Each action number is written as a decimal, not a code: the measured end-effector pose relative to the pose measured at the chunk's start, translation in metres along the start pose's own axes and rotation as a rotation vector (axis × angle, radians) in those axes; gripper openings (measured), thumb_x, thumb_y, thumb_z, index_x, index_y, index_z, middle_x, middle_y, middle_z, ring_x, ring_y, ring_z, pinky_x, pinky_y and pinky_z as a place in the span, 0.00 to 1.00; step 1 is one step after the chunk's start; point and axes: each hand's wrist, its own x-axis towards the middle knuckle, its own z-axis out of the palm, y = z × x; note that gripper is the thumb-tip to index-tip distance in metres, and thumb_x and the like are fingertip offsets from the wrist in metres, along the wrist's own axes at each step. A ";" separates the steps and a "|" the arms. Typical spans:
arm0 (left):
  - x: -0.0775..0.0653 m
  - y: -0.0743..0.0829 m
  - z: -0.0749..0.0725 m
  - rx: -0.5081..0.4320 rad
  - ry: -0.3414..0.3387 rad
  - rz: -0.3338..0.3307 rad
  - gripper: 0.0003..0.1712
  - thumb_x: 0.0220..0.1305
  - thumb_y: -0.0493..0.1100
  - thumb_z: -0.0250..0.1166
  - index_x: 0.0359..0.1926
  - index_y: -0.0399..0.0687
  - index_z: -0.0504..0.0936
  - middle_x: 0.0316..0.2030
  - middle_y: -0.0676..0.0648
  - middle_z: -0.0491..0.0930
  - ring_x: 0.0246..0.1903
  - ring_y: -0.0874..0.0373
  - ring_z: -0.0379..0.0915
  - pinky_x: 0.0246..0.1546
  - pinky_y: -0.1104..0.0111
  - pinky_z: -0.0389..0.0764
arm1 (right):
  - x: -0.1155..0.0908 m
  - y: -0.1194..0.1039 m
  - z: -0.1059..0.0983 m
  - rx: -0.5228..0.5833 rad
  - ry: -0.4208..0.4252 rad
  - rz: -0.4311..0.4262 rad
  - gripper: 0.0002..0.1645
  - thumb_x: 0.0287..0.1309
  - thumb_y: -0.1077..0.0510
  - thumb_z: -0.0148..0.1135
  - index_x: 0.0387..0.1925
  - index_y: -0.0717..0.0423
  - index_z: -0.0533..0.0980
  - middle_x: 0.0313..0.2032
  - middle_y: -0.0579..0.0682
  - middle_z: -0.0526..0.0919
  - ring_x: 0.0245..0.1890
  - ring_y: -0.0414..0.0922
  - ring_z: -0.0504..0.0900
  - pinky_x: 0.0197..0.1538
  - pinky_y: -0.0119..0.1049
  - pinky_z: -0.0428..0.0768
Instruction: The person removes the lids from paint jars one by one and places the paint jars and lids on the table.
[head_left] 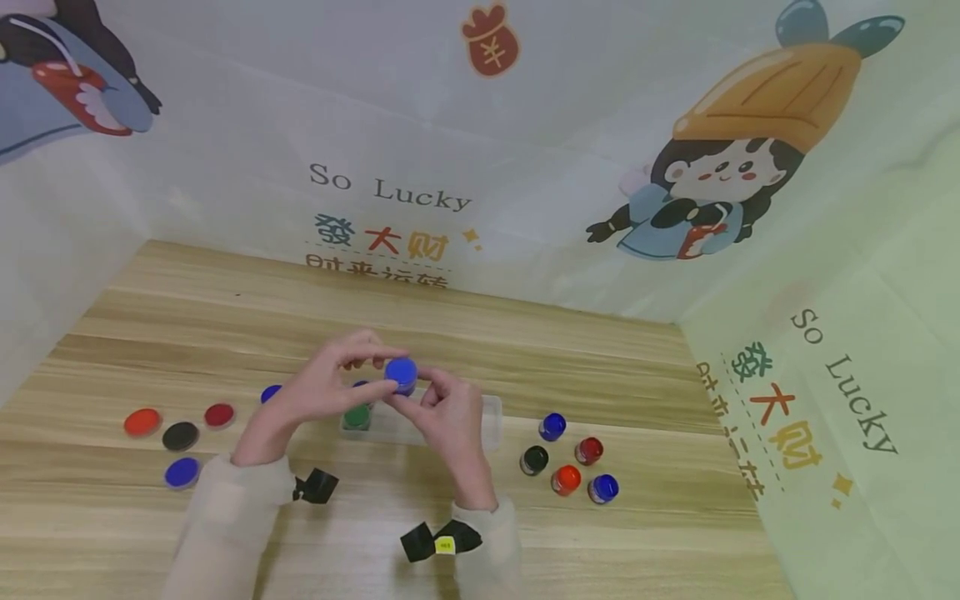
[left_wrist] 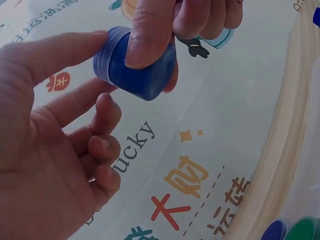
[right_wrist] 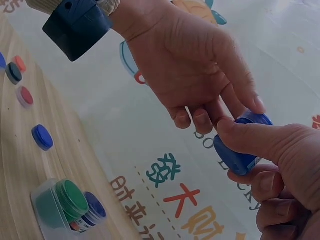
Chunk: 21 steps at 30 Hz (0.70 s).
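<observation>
A small blue paint jar [head_left: 401, 377] is held up between both hands, over a clear plastic box. Its ribbed lid [left_wrist: 110, 54] is on, and my left hand [head_left: 322, 379] pinches that lid between thumb and index finger, the other fingers loosely curled. My right hand [head_left: 453, 417] grips the jar's blue body [right_wrist: 232, 156], thumb on one side and fingers on the other. Below, the clear box [head_left: 491, 417] holds a green jar [right_wrist: 70, 197] and another blue jar [right_wrist: 97, 206] at its left end.
Left on the wooden table lie round lids: orange-red [head_left: 142, 422], black [head_left: 180, 436], dark red [head_left: 219, 416], blue [head_left: 182, 472], and a blue one [head_left: 271, 392] partly behind my left wrist. Several lidless paint jars [head_left: 566, 479] stand right of the box. Printed sheets [head_left: 540, 208] wall the table.
</observation>
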 end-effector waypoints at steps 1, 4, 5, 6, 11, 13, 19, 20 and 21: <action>0.000 0.001 0.000 -0.005 0.006 -0.011 0.18 0.50 0.30 0.70 0.45 0.39 0.82 0.29 0.50 0.71 0.30 0.61 0.61 0.29 0.69 0.61 | 0.000 0.000 0.000 0.002 0.001 -0.002 0.17 0.43 0.55 0.75 0.35 0.61 0.83 0.09 0.45 0.68 0.10 0.28 0.59 0.16 0.23 0.57; 0.002 0.003 0.002 0.001 0.031 -0.067 0.15 0.48 0.32 0.72 0.39 0.43 0.81 0.29 0.51 0.71 0.30 0.60 0.62 0.31 0.70 0.63 | 0.000 0.001 0.001 -0.002 0.007 -0.016 0.16 0.44 0.56 0.75 0.34 0.61 0.83 0.09 0.46 0.68 0.10 0.28 0.60 0.16 0.23 0.58; 0.002 0.004 0.003 0.005 0.038 -0.090 0.15 0.47 0.32 0.73 0.38 0.44 0.80 0.29 0.51 0.71 0.31 0.59 0.62 0.32 0.70 0.63 | 0.001 0.001 0.002 0.001 0.009 -0.020 0.15 0.44 0.56 0.75 0.34 0.62 0.83 0.09 0.46 0.69 0.11 0.28 0.60 0.17 0.23 0.58; 0.003 0.005 0.003 0.010 0.042 -0.112 0.15 0.47 0.33 0.73 0.36 0.45 0.80 0.29 0.50 0.71 0.31 0.59 0.62 0.32 0.70 0.63 | 0.001 0.000 0.002 0.005 0.012 -0.019 0.15 0.44 0.57 0.74 0.33 0.62 0.83 0.09 0.47 0.69 0.11 0.28 0.60 0.17 0.23 0.58; 0.003 0.006 0.005 0.033 0.046 -0.161 0.15 0.46 0.34 0.74 0.35 0.44 0.79 0.29 0.49 0.72 0.30 0.54 0.63 0.32 0.67 0.64 | 0.000 0.001 0.003 0.059 0.008 0.014 0.14 0.45 0.59 0.73 0.33 0.64 0.82 0.15 0.50 0.76 0.15 0.31 0.66 0.21 0.23 0.65; 0.003 0.006 0.005 0.036 0.046 -0.165 0.15 0.46 0.34 0.74 0.35 0.44 0.79 0.29 0.50 0.72 0.30 0.52 0.63 0.32 0.66 0.64 | 0.000 0.001 0.003 0.090 0.002 0.035 0.13 0.45 0.60 0.73 0.33 0.65 0.81 0.18 0.52 0.79 0.17 0.34 0.72 0.23 0.24 0.70; 0.004 0.004 0.004 0.049 0.031 -0.110 0.17 0.46 0.34 0.74 0.39 0.44 0.80 0.29 0.52 0.72 0.29 0.55 0.62 0.30 0.67 0.64 | 0.001 0.002 0.003 0.163 -0.013 0.081 0.14 0.46 0.63 0.72 0.35 0.67 0.80 0.24 0.57 0.82 0.22 0.45 0.80 0.27 0.27 0.77; 0.004 0.003 0.003 0.047 0.023 -0.085 0.18 0.46 0.34 0.74 0.40 0.43 0.80 0.30 0.52 0.73 0.29 0.56 0.63 0.30 0.67 0.64 | 0.001 0.002 0.003 0.171 -0.016 0.085 0.14 0.46 0.63 0.72 0.35 0.67 0.80 0.25 0.58 0.82 0.22 0.46 0.80 0.27 0.27 0.77; 0.004 0.003 0.003 0.046 0.016 -0.058 0.19 0.46 0.33 0.74 0.41 0.42 0.80 0.31 0.52 0.74 0.30 0.57 0.63 0.30 0.67 0.64 | 0.001 0.002 0.003 0.176 -0.018 0.089 0.15 0.46 0.63 0.72 0.36 0.67 0.80 0.25 0.58 0.82 0.22 0.46 0.80 0.27 0.27 0.77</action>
